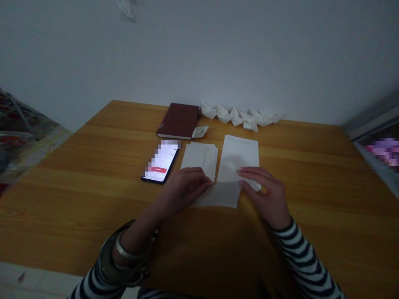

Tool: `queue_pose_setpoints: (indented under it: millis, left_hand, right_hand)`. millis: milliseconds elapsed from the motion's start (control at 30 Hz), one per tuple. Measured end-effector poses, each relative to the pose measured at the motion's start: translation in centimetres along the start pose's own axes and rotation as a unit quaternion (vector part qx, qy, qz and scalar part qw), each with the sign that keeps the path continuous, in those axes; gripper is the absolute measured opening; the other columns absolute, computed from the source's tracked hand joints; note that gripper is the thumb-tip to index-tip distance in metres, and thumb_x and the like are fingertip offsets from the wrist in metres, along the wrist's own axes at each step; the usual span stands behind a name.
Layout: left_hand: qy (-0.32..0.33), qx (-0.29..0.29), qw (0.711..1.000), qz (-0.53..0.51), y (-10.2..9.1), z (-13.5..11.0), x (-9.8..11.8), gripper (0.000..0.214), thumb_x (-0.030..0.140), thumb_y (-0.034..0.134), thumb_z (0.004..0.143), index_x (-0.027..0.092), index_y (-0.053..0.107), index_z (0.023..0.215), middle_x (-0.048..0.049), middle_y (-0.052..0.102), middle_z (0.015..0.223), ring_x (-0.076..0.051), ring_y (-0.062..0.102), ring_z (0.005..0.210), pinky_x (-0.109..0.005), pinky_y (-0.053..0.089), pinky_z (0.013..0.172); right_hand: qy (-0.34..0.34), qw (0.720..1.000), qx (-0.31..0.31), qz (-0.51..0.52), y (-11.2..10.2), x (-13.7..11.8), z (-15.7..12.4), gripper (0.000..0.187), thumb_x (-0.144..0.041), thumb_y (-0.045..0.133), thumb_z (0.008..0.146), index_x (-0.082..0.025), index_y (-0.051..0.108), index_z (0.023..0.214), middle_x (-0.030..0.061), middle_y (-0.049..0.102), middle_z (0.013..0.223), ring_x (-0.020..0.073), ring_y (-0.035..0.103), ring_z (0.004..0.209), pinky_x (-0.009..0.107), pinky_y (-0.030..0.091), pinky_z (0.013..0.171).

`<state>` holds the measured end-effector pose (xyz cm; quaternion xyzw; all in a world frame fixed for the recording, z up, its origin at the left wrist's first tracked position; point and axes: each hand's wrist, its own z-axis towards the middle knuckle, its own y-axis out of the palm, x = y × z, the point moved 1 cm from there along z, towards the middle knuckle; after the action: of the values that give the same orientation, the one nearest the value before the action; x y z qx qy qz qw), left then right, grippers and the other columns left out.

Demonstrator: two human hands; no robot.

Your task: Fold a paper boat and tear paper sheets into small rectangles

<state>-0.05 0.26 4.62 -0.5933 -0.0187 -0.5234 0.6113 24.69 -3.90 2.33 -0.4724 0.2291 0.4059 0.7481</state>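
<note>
A sheet of white paper (222, 196) lies in front of me, held between both hands. My left hand (188, 185) is closed on its upper left part, with the fingertips pressed together. At the upper right edge, my right hand (268, 195) pinches the paper between thumb and fingers. Just beyond, a larger white sheet or pad (240, 147) lies partly under the right fingers. Beside it is a stack of smaller lined paper sheets (199, 154), its near part covered by my left hand.
A smartphone (163, 162) with a lit screen lies left of the stack. Behind it are a brown notebook (180, 119) and a small folded paper piece (200, 132). Several folded white paper shapes (235, 116) line the wooden table's (311, 166) back edge by the wall.
</note>
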Motion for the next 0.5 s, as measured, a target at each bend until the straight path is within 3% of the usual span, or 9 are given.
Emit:
queue_pose_setpoints:
  millis: [67, 167, 333, 500]
  left_hand:
    - [0.057, 0.017, 0.996, 0.06, 0.9, -0.2, 1.0, 0.015, 0.02, 0.057, 0.092, 0.016, 0.068, 0.084, -0.0026, 0.066, 0.076, -0.013, 0.057, 0.068, -0.025, 0.045, 0.063]
    - [0.117, 0.044, 0.985, 0.118, 2.1, -0.5, 1.7, 0.012, 0.021, 0.057, 0.093, 0.017, 0.067, 0.09, -0.0029, 0.065, 0.078, -0.014, 0.057, 0.07, -0.027, 0.045, 0.065]
    - [0.171, 0.066, 0.971, 0.151, 2.8, -0.7, 2.0, 0.01, 0.02, 0.056, 0.093, 0.016, 0.064, 0.096, -0.0028, 0.064, 0.077, -0.015, 0.055, 0.069, -0.028, 0.045, 0.065]
    - [0.199, 0.081, 0.965, 0.153, 2.4, -0.7, 1.9, 0.008, 0.015, 0.056, 0.092, 0.015, 0.061, 0.098, -0.0023, 0.063, 0.077, -0.014, 0.055, 0.07, -0.029, 0.047, 0.069]
  right_hand:
    - [-0.069, 0.997, -0.03, 0.002, 1.3, -1.9, -0.3, 0.014, -0.017, 0.065, 0.086, -0.022, 0.074, 0.094, 0.0056, 0.075, 0.101, 0.0199, 0.067, 0.1, 0.038, 0.054, 0.09]
    - [-0.083, 0.996, -0.031, -0.016, 2.4, -3.5, -0.9, 0.016, -0.011, 0.063, 0.085, -0.02, 0.072, 0.094, 0.0037, 0.076, 0.092, 0.0177, 0.069, 0.089, 0.036, 0.055, 0.086]
    - [-0.084, 0.994, 0.009, -0.064, 2.3, -3.5, -1.3, 0.013, -0.008, 0.067, 0.077, -0.02, 0.069, 0.083, 0.0009, 0.074, 0.079, 0.017, 0.069, 0.076, 0.037, 0.054, 0.084]
    - [-0.086, 0.992, 0.023, -0.092, 1.6, -3.1, -1.1, 0.011, -0.01, 0.067, 0.075, -0.02, 0.068, 0.08, -0.0012, 0.074, 0.075, 0.0156, 0.069, 0.07, 0.038, 0.053, 0.091]
